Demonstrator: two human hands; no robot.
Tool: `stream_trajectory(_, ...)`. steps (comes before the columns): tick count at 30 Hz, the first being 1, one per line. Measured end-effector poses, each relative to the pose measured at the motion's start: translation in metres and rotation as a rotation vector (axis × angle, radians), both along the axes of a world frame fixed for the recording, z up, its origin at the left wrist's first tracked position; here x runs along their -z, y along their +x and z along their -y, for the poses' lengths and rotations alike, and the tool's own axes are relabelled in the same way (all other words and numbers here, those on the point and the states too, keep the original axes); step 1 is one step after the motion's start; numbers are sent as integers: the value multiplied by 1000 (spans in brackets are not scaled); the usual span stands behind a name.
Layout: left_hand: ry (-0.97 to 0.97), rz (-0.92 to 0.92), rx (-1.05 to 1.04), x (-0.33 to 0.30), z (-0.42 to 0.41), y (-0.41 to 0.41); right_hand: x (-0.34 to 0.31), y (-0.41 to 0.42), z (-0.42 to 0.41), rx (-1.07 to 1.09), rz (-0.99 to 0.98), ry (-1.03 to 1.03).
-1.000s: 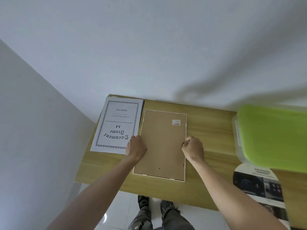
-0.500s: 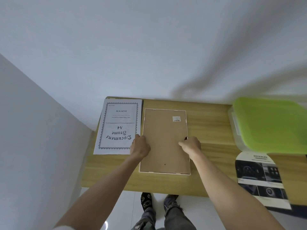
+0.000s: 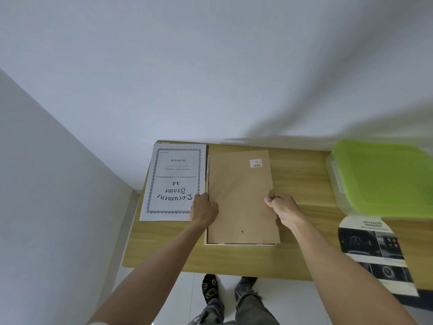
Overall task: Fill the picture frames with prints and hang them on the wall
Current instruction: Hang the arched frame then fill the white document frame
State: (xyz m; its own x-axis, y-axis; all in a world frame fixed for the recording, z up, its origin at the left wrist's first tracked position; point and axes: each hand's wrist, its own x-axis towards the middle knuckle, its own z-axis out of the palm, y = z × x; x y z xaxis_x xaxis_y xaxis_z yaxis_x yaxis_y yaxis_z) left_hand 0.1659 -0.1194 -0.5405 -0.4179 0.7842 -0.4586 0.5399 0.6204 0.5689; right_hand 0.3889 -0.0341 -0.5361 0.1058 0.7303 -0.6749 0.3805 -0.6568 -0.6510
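A white picture frame (image 3: 205, 238) lies face down on the wooden table (image 3: 297, 181). Its brown backing board (image 3: 239, 198) is lifted and skewed out of the frame, with a small barcode sticker near its far right corner. My right hand (image 3: 282, 208) pinches the board's right edge. My left hand (image 3: 204, 208) rests on the frame's left edge, fingers on the board. Left of the frame lies a white "Document Frame A4" insert sheet (image 3: 174, 181).
A clear plastic box with a green lid (image 3: 384, 179) stands at the table's right end. A printed car-interior brochure (image 3: 377, 252) lies in front of it. White walls close in behind and to the left. My feet stand on a white floor below the table's front edge.
The backing board, flat inside the frame before, is now raised and tilted out of it by my right hand. My left hand has stayed at the left edge.
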Motion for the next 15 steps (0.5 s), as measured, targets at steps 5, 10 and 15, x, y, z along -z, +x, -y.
stream_trajectory(5, 62, 30, -89, 2, 1, 2, -3, 3, -7, 41, -54, -48)
stream_trajectory(10, 194, 63, -136, -11, -10, 13, -10, 18, -12, 55, -70, -16)
stream_trajectory(15, 212, 166, 16, -19, -40, 46, -19, 60, -24, 64, 43, 145)
